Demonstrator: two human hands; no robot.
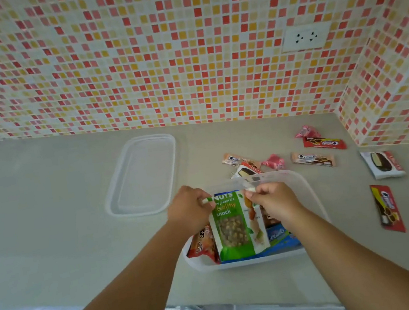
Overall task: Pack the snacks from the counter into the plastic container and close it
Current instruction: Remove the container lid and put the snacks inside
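Left hand [188, 207] and right hand [272, 199] pinching top corners of nuts bag [234, 226], standing in container [304, 182] on worktop [51, 229]; hands hiding bag's top edge; packets beneath partly covered; lid [143, 175] lying apart

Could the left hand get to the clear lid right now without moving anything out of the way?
Probably yes, once it lets go. The left hand is pinching the top of the nuts bag, but the lid lies flat on bare counter just beyond it, nothing between.
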